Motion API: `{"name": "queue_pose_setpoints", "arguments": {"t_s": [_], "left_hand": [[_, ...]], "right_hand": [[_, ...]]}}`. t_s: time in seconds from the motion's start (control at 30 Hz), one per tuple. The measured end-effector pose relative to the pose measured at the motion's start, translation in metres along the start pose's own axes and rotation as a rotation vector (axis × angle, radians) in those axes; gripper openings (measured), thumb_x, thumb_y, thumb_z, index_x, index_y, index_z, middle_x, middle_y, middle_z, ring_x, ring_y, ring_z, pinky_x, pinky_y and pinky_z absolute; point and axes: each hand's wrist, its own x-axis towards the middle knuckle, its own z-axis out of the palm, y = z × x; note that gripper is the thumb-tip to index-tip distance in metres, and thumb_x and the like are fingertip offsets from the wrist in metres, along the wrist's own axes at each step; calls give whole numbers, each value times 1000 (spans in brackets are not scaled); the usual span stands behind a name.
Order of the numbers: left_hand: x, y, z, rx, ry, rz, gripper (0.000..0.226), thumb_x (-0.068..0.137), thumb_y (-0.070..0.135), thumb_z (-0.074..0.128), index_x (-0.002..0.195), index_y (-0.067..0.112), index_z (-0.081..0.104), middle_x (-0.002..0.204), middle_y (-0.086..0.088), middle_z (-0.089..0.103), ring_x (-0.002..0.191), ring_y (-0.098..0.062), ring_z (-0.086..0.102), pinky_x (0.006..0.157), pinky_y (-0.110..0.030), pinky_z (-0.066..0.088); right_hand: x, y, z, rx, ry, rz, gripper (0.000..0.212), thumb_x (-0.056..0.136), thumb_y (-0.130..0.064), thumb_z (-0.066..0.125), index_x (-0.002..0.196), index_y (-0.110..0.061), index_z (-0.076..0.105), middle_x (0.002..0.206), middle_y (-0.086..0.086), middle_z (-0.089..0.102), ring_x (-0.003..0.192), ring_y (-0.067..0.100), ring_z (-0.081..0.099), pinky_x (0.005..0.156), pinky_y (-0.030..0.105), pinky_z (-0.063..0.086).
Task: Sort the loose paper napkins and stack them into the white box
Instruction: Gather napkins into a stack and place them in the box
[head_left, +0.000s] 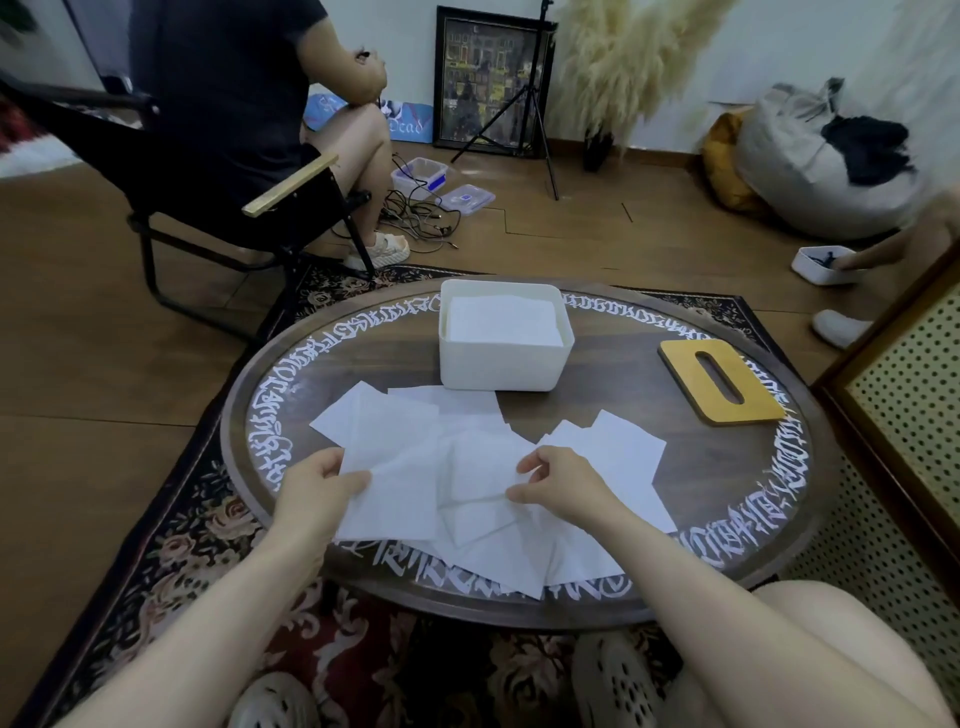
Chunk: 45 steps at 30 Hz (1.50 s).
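- Napkins (410, 436), white and loose, are spread overlapping across the near half of a round dark table (649, 467) edged with white script.
- One napkin (389, 499) at the left of the spread is pinched at its left edge by the left hand (317, 486), thumb on top.
- A smaller napkin (475, 512) in the middle is pinched at its right corner by the right hand (558, 483), fingers curled.
- White box (501, 361) is set just beyond the spread, toward the far side, with a flat stack of napkins seen inside.
- A yellow slotted lid (722, 382) is laid at the right of the box, apart from it.
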Motion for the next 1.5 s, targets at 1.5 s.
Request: {"name": "queue_pose_setpoints", "arguments": {"t_s": [1.5], "left_hand": [[3,1,12,-21,18,-64,18,89,-3,58,86,14,64,94,-11,69,89,-33,64,89,-50,52]], "right_hand": [[-24,40,-76,5,-180,210,22,88,-14,66,70,-10,53,66,2,55,59,10,51,53,20,32]]}}
